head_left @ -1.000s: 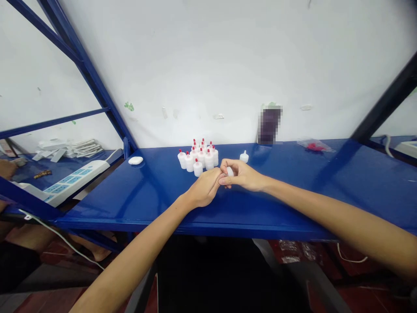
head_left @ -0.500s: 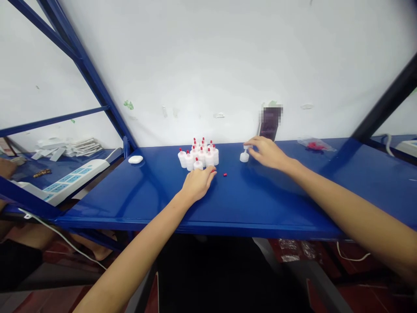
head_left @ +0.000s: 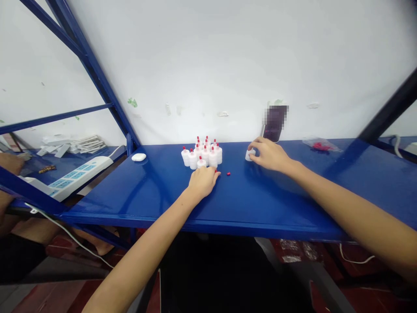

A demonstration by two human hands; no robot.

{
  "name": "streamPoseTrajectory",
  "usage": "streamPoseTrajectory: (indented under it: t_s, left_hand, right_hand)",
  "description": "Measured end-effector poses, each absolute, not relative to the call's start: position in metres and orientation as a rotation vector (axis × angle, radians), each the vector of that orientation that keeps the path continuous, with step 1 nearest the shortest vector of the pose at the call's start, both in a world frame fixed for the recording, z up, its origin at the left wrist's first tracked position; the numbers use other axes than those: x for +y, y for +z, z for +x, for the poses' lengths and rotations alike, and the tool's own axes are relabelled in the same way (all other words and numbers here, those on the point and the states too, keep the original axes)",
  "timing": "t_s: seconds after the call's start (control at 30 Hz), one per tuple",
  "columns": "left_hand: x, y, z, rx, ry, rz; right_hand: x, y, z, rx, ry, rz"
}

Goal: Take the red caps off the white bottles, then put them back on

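A cluster of small white squeeze bottles with red tips stands upright on the blue table. Just in front of it is my left hand, its fingers closed, partly covering the nearest bottles. A red cap shows at its fingertips. Another small red cap lies loose on the table to the right of that hand. My right hand has its thumb and fingers closed around a separate white bottle, which is near the table surface; its top is hidden by the fingers.
A phone leans against the wall behind my right hand. A clear bag with red pieces lies at the back right. At the left are a white case, a power strip and, beyond the frame, another person's hand.
My right hand's fingers have moved down from the bottle's top to around it, covering its neck. The left hand stays by the cluster. The whole view has shifted slightly.
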State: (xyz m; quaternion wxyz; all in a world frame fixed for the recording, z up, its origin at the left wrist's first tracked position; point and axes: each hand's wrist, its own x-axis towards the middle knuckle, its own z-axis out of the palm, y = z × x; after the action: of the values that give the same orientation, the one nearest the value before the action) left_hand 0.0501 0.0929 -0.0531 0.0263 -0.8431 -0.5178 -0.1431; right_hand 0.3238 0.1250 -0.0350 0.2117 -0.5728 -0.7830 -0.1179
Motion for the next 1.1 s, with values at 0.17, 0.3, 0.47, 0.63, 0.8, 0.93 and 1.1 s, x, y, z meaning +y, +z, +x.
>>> streamPoseTrajectory:
  t_s: [0.17, 0.3, 0.47, 0.63, 0.8, 0.93, 1.1]
  left_hand:
    - [0.095, -0.054, 0.047, -1.542, -0.508, -2.703]
    - [0.096, -0.058, 0.048, -1.503, -0.534, -2.712]
    - [0.094, -0.055, 0.041, -1.459, -0.831, -2.611]
    - [0.101, -0.044, 0.02, -1.454, -1.281, -2.295]
    - [0.11, -0.046, 0.014, -1.476, -1.118, -2.306]
    - [0.112, -0.048, 0.016, -1.474, -1.042, -2.363]
    - [0.113, -0.048, 0.014, -1.32, -1.242, -2.326]
  right_hand:
    - [0.115, -0.028, 0.308, -2.173, -0.413, -1.331]
    - [0.103, -0.032, 0.282, -2.29, -0.25, -1.265]
    - [0.09, -0.044, 0.26, -2.371, 0.018, -1.191]
    - [0.089, -0.051, 0.255, -2.425, 0.077, -0.999]
    - [0.099, -0.056, 0.251, -2.563, 0.122, -0.864]
    - [0.102, -0.058, 0.252, -2.581, 0.178, -0.841]
    - [0.101, -0.056, 0.26, -2.585, 0.146, -0.925]
